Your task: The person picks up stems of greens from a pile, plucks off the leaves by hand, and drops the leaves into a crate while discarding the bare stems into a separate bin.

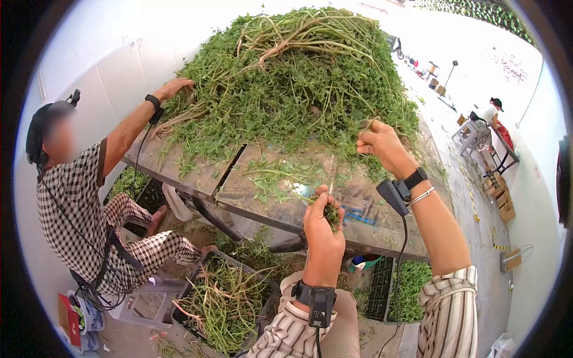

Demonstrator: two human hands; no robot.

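A big heap of leafy green stems [298,83] covers the back of the table. My left hand [325,238] is closed around a small bunch of green sprigs [332,216], held over the table's front edge. Farther right, my right hand [385,145] pinches a leafy sprig [346,143] at the near side of the heap. Loose leaves and thin stems [280,175] lie scattered on the brown tabletop [382,206] between my hands and the heap.
At left a seated co-worker [83,191] reaches a hand [173,88] into the heap. Below the table stand a dark crate of stems [224,298] and a black crate [379,289] beside green leaves [412,286]. Another person [486,125] bends over a small table at right.
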